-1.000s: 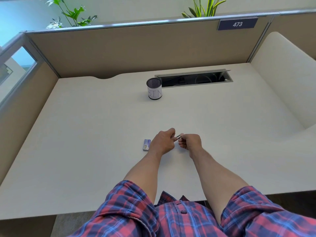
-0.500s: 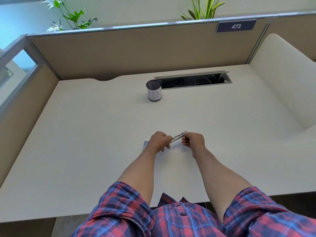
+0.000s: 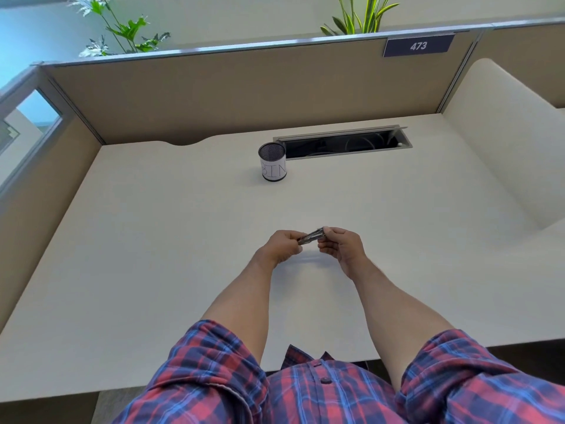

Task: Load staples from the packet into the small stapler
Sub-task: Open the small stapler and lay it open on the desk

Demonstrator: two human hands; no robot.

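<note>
Above the middle of the pale desk (image 3: 153, 240), two bare hands meet around one small metallic stapler (image 3: 312, 236), which is held clear of the surface and tilted, its right end higher than its left. One left hand (image 3: 279, 247) is curled with its fingertips pinching the stapler's lower left end; one right hand (image 3: 342, 246) grips the upper right end between thumb and fingers. Whether the stapler is opened cannot be told, since it is small and partly covered. The staple packet is not visible in this view. Farther back on the desk stands one dark mesh cup (image 3: 272, 161) wrapped in a white label lettered "BIN", upright, just beside the left end of one long cable slot (image 3: 345, 142) cut into the desk. One number plate (image 3: 418, 45) reading 473 sits on the partition at upper right. Two plants rise behind the partition, one at left (image 3: 119, 32) and one at right (image 3: 357, 16). Two plaid sleeves (image 3: 201, 371) show at the bottom edge.
</note>
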